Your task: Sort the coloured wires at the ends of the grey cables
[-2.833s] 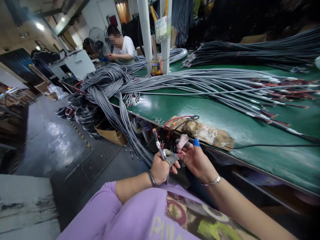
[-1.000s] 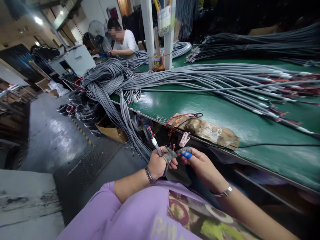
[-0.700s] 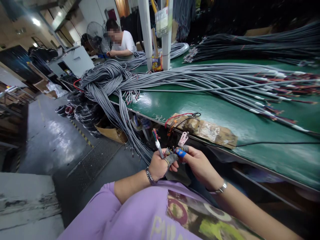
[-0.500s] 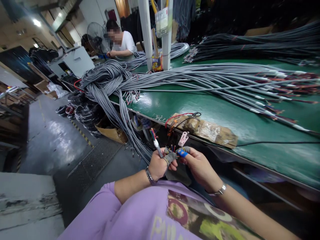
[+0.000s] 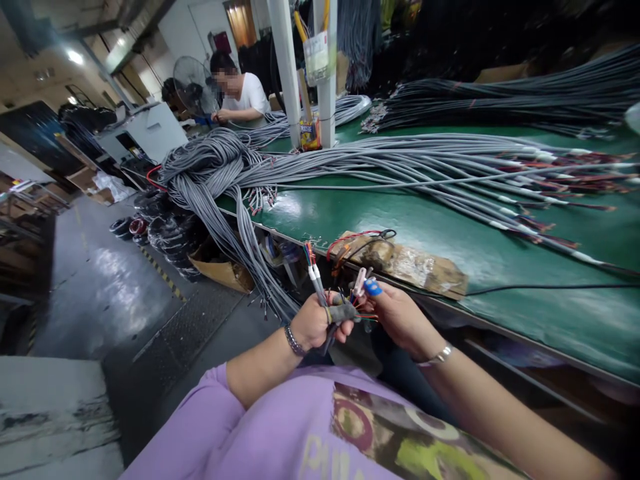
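My left hand [image 5: 320, 321], with grey finger covers, is closed around grey cables [image 5: 317, 285]. Their white-banded ends point up, with thin coloured wires [image 5: 309, 252] fanning out. More loose coloured wires [image 5: 365, 316], orange and green among them, stick out past the left fingers toward my right hand [image 5: 397, 312]. That hand, with blue tape on the thumb, has its fingers bent together just right of the wires; what they pinch, if anything, is hidden. A pale pink clip [image 5: 359, 281] shows right beside the thumb, by the table edge; whether they touch I cannot tell.
Long grey cables [image 5: 360, 160] lie across the green table [image 5: 330, 207], several hanging over its left edge. A taped cardboard strip [image 5: 415, 263] with wires lies near the front edge. Darker cables [image 5: 480, 100] lie behind. A co-worker [image 5: 245, 97] sits beyond, near a fan [image 5: 193, 83].
My right hand has moved slightly up and away from my left, and its thumb is now beside the pink clip. Two white-banded cable ends now show above my left hand, where one showed before.
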A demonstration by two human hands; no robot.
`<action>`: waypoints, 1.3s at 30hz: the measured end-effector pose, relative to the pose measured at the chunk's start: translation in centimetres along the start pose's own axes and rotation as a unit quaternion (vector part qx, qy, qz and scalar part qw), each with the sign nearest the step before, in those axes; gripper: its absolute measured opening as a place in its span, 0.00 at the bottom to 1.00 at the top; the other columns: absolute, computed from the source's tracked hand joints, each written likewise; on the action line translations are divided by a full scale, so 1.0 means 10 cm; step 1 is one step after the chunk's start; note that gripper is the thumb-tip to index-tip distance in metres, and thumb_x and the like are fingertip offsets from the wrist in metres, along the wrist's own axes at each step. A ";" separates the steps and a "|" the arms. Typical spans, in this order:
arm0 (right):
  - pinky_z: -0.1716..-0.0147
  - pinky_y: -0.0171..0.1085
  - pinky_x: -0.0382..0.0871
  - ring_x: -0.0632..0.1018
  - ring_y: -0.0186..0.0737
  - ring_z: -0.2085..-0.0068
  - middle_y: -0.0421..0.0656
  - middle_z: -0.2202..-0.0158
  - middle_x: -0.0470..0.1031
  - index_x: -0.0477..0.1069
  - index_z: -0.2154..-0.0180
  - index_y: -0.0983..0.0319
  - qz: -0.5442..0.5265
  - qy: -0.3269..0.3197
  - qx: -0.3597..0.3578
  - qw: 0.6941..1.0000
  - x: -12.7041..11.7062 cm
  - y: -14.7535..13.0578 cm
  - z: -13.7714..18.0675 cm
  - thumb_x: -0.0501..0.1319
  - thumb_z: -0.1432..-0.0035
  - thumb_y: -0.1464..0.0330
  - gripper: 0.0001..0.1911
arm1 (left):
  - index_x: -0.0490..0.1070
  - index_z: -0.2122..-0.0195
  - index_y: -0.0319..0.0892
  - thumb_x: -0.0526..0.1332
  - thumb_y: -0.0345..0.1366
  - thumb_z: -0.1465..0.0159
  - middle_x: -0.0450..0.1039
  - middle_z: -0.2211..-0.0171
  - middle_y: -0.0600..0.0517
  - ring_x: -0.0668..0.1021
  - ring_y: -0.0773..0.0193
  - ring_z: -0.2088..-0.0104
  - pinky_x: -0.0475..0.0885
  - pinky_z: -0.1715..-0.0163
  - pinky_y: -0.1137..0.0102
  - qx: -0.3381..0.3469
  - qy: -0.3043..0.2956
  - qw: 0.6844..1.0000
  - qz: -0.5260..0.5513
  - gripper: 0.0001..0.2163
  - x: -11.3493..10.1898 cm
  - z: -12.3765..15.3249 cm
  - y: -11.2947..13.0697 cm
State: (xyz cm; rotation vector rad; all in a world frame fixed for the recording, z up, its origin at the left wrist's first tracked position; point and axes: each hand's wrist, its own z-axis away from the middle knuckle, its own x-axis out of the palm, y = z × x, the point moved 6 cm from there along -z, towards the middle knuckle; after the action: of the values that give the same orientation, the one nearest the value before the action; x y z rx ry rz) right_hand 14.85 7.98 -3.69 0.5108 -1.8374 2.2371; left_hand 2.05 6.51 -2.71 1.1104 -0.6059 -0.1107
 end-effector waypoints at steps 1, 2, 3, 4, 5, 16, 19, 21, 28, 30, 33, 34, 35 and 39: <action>0.76 0.34 0.62 0.66 0.33 0.77 0.39 0.78 0.70 0.74 0.75 0.60 0.034 0.032 -0.036 0.998 -0.03 -0.03 0.00 0.67 0.52 0.48 0.22 | 0.65 0.78 0.38 0.73 0.50 0.58 0.69 0.86 0.54 0.67 0.71 0.90 0.58 0.91 0.77 -0.009 -0.009 1.000 0.001 0.22 0.00 -0.02 0.00; 0.76 0.34 0.61 0.66 0.34 0.77 0.40 0.79 0.70 0.74 0.76 0.60 0.058 0.058 -0.062 0.995 -0.05 -0.05 0.01 0.65 0.51 0.46 0.23 | 0.65 0.78 0.38 0.73 0.49 0.58 0.68 0.86 0.54 0.67 0.71 0.90 0.58 0.91 0.77 -0.018 -0.019 1.000 0.003 0.22 -0.01 -0.04 0.00; 0.76 0.35 0.61 0.67 0.35 0.77 0.40 0.79 0.71 0.74 0.76 0.59 0.066 0.070 -0.073 0.993 -0.05 -0.05 0.01 0.63 0.51 0.45 0.24 | 0.65 0.77 0.38 0.73 0.49 0.58 0.68 0.87 0.54 0.67 0.71 0.90 0.57 0.91 0.77 -0.026 -0.029 0.999 0.005 0.22 -0.01 -0.05 0.00; 0.76 0.36 0.62 0.67 0.35 0.77 0.40 0.79 0.71 0.74 0.76 0.59 0.058 0.066 -0.069 0.994 -0.04 -0.03 0.00 0.62 0.51 0.43 0.25 | 0.66 0.77 0.38 0.73 0.48 0.58 0.68 0.87 0.54 0.66 0.71 0.90 0.57 0.91 0.77 -0.035 -0.041 0.998 0.008 0.22 0.00 -0.07 0.00; 0.76 0.36 0.62 0.68 0.36 0.77 0.41 0.79 0.71 0.74 0.76 0.59 0.034 0.052 -0.054 0.997 -0.02 0.00 -0.01 0.62 0.52 0.42 0.26 | 0.67 0.76 0.38 0.73 0.48 0.58 0.68 0.87 0.54 0.66 0.71 0.90 0.57 0.91 0.77 -0.042 -0.053 0.998 0.011 0.21 0.01 -0.09 -0.01; 0.76 0.38 0.70 0.73 0.37 0.77 0.39 0.79 0.72 0.75 0.70 0.61 -0.206 -0.024 0.040 0.978 0.14 0.17 -0.10 0.69 0.55 0.48 0.23 | 0.65 0.78 0.39 0.74 0.47 0.59 0.68 0.86 0.54 0.67 0.71 0.89 0.57 0.91 0.77 -0.049 -0.051 0.997 0.030 0.21 0.01 -0.19 -0.10; 0.76 0.37 0.70 0.73 0.36 0.77 0.40 0.79 0.72 0.75 0.70 0.62 -0.201 -0.011 0.025 0.979 0.12 0.17 -0.11 0.69 0.55 0.48 0.23 | 0.64 0.79 0.39 0.74 0.47 0.60 0.67 0.87 0.54 0.66 0.71 0.89 0.57 0.91 0.77 -0.053 -0.048 0.997 0.032 0.21 0.01 -0.18 -0.09; 0.75 0.37 0.69 0.72 0.35 0.77 0.40 0.79 0.73 0.76 0.71 0.62 -0.201 0.002 0.019 0.979 0.11 0.17 -0.12 0.69 0.55 0.49 0.22 | 0.64 0.79 0.39 0.74 0.47 0.60 0.67 0.87 0.54 0.66 0.71 0.89 0.57 0.91 0.77 -0.056 -0.047 0.997 0.036 0.22 0.01 -0.18 -0.08; 0.76 0.37 0.70 0.73 0.38 0.77 0.41 0.78 0.74 0.76 0.72 0.62 -0.205 0.016 0.025 0.978 0.12 0.17 -0.10 0.71 0.58 0.48 0.24 | 0.65 0.80 0.38 0.74 0.46 0.60 0.67 0.88 0.53 0.66 0.71 0.90 0.55 0.92 0.77 -0.065 -0.041 0.997 0.020 0.21 0.02 -0.17 -0.10; 0.77 0.38 0.70 0.74 0.38 0.77 0.41 0.77 0.74 0.75 0.71 0.62 -0.205 0.012 0.027 0.978 0.14 0.16 -0.09 0.70 0.57 0.48 0.24 | 0.65 0.80 0.38 0.73 0.46 0.60 0.67 0.88 0.53 0.65 0.71 0.90 0.55 0.92 0.77 -0.068 -0.039 0.997 0.012 0.20 0.01 -0.17 -0.11; 0.79 0.35 0.69 0.72 0.36 0.78 0.40 0.78 0.73 0.75 0.70 0.61 -0.207 0.019 0.027 0.978 0.13 0.16 -0.09 0.70 0.56 0.48 0.23 | 0.65 0.80 0.38 0.73 0.47 0.59 0.66 0.88 0.54 0.65 0.72 0.90 0.54 0.92 0.77 -0.065 -0.037 0.997 0.006 0.20 0.01 -0.17 -0.10; 0.80 0.35 0.69 0.71 0.35 0.79 0.40 0.78 0.73 0.75 0.70 0.61 -0.208 0.022 0.031 0.977 0.13 0.17 -0.08 0.69 0.56 0.48 0.23 | 0.66 0.79 0.38 0.73 0.47 0.59 0.66 0.88 0.54 0.65 0.72 0.90 0.54 0.92 0.77 -0.062 -0.037 0.997 0.006 0.20 0.01 -0.17 -0.10; 0.79 0.34 0.69 0.71 0.34 0.79 0.39 0.78 0.73 0.75 0.70 0.61 -0.209 0.024 0.036 0.977 0.13 0.17 -0.08 0.69 0.56 0.48 0.23 | 0.66 0.79 0.38 0.73 0.47 0.59 0.66 0.88 0.54 0.65 0.72 0.90 0.54 0.92 0.77 -0.059 -0.035 0.998 0.006 0.20 0.01 -0.17 -0.09; 0.77 0.34 0.71 0.72 0.34 0.78 0.40 0.77 0.73 0.74 0.72 0.61 -0.213 0.007 0.068 0.975 0.13 0.19 -0.05 0.65 0.54 0.44 0.25 | 0.66 0.78 0.38 0.73 0.48 0.59 0.67 0.88 0.54 0.65 0.72 0.90 0.55 0.92 0.77 -0.045 -0.032 0.998 -0.005 0.21 0.01 -0.14 -0.07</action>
State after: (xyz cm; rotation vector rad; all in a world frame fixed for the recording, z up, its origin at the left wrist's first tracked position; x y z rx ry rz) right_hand 12.95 7.97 -4.98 0.8221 -1.4067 2.0666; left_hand 3.03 7.31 -3.68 1.0254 -0.6477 -0.1807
